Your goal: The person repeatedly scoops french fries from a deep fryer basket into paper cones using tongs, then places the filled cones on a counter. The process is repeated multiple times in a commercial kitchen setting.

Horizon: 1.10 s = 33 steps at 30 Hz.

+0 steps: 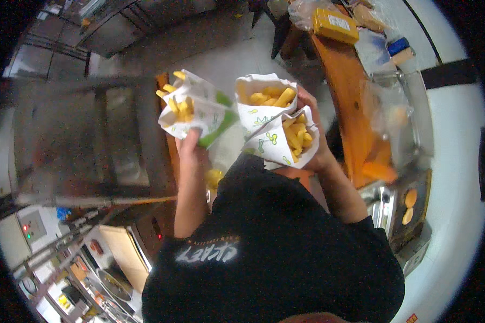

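My left hand (pixel 190 145) grips the lower part of white paper packets (pixel 204 115) with green print, apparently two, one behind the other. French fries (pixel 181 109) stick out of their open tops, which tilt to the left. Close beside them, my right hand (pixel 313 121) holds two more paper packets (pixel 260 117) from the right side. Both are filled with French fries (pixel 295 137), and their mouths face up towards me. Most of the right hand's fingers are hidden behind the packets. All the packets are held up in front of my black shirt.
On the right runs a wooden counter (pixel 347 105) with a yellow box (pixel 335 26) and plastic bags. A griddle (pixel 418 202) carries two round buns (pixel 409 206). A blurred dark metal unit (pixel 85 137) stands left; below it, a shelf holds several kitchen items. Grey floor (pixel 230 52) shows ahead.
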### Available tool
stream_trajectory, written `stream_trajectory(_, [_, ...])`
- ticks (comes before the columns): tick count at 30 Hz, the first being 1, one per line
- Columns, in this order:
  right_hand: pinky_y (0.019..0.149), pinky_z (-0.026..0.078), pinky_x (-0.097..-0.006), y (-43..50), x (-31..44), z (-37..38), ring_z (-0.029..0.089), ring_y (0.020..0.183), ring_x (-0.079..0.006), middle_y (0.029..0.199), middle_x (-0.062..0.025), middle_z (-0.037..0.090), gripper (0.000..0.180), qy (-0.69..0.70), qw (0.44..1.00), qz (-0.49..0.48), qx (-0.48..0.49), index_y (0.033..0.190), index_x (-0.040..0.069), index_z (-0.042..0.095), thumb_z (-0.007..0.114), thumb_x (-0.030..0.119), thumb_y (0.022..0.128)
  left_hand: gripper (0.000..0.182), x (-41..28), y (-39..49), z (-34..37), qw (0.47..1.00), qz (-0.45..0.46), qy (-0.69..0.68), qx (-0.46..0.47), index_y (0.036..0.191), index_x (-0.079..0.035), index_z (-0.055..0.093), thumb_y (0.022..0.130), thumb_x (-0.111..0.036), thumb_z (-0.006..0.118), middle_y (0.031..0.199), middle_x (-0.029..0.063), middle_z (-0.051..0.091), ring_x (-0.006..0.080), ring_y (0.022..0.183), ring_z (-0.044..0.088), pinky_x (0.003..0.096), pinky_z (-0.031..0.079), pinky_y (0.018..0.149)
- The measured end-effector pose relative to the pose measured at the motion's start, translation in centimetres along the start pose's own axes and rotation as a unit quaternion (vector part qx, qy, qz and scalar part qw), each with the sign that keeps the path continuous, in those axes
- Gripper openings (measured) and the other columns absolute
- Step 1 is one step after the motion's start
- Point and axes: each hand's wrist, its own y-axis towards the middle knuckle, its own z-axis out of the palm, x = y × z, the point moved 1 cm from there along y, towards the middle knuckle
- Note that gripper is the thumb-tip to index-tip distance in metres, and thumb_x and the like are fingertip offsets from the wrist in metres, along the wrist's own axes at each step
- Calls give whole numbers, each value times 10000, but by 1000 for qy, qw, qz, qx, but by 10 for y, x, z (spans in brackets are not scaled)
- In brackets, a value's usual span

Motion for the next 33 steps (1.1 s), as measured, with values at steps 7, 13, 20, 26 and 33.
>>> stream_trajectory(7, [1246,396,-420,209,-48,-108,488,1471,-261,1594,-119,472,1328,-123,990,27,-65,1665,82,277,1046,153,584,675,-20,225,41,976,-8,199,89,1519,-83,511,961,-330,798,1373,129,669,325,1188,708,507,616,1004])
stream_trajectory(13, [1227,441,-444,376,-103,-191,500,1469,-273,1596,-132,469,1380,-147,985,38,-85,1664,61,247,1085,164,572,533,-40,383,126,979,-140,-119,83,1431,-82,611,951,-160,828,1319,74,693,235,1220,678,421,587,1043])
stream_trajectory(20, [1226,460,-443,592,-221,-260,535,1443,-264,1587,-124,505,1354,-43,997,64,-28,1670,99,233,1061,81,599,733,-61,576,137,998,-61,-27,2,1513,-95,541,863,-74,879,1417,84,655,267,1275,666,439,578,1070])
stream_trajectory(26, [1212,468,-418,805,-323,-307,549,1424,-234,1567,-108,526,1263,-56,997,43,-35,1647,57,306,1061,147,639,819,-106,675,111,997,53,-9,-51,1539,-54,536,817,-213,888,1435,150,672,358,1269,687,530,577,1079])
stream_trajectory(33, [1153,511,-414,1007,-491,-315,610,1351,-223,1460,-95,606,1119,-96,993,43,-52,1637,45,339,990,78,728,951,-159,805,67,967,-28,-72,-243,1568,-70,504,722,-176,925,1458,120,651,335,1295,665,480,596,1053])
